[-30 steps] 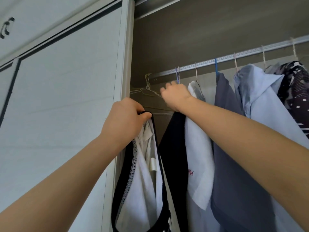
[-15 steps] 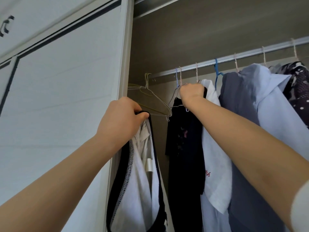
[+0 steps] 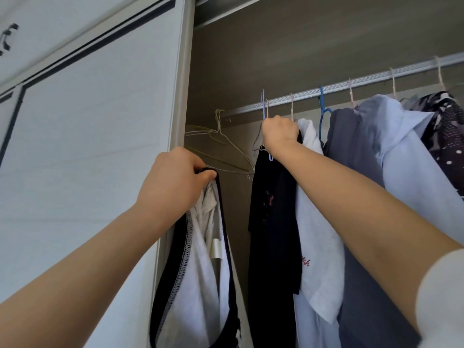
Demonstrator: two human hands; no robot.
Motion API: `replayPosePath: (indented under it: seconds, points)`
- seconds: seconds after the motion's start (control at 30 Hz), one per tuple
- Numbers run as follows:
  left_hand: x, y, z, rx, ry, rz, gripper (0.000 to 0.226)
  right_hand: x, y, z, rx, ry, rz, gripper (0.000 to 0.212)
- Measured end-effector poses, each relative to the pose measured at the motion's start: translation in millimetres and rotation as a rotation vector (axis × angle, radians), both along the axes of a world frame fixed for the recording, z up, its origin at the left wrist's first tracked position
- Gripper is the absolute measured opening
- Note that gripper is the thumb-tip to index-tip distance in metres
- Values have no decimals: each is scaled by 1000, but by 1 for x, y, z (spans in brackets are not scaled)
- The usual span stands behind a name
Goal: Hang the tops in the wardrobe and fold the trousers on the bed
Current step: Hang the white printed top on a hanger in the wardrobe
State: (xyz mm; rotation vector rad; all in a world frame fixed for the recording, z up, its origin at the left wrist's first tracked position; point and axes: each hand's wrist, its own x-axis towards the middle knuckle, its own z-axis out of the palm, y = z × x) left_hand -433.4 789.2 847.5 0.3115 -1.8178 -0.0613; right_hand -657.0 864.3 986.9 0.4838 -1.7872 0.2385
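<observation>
My left hand (image 3: 173, 179) grips the collar of a white top with black trim (image 3: 198, 262), which hangs down in front of the wardrobe's left edge. My right hand (image 3: 280, 133) is raised to the metal rail (image 3: 334, 87) and grips the top of a black top (image 3: 273, 222) on its hanger. Right of it hang a white top (image 3: 319, 234), a dark grey-blue top (image 3: 351, 172), a light blue shirt (image 3: 411, 162) and a dark patterned top (image 3: 449, 126).
Empty wire hangers (image 3: 221, 146) hang at the rail's left end, just behind my left hand. The white sliding wardrobe door (image 3: 88, 134) fills the left side. A gap lies between the held white top and the black top.
My right hand has slid the black top and its hanger to the right along the rail, widening the gap by the empty hangers. My left hand keeps hold of the white top.
</observation>
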Motion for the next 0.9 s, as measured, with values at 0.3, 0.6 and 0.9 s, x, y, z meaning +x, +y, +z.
replayPosePath:
  seconds: [0.3, 0.6, 0.9]
  points:
    - [3, 4, -1, 34, -34, -42, 27, 21, 11, 6, 28, 39, 43, 35]
    - [1, 6, -2, 46, -42, -7, 23, 79, 32, -36, -43, 83, 256, 25]
    - [1, 14, -1, 62, -151, 76, 31, 120, 105, -111, -149, -92, 538, 25]
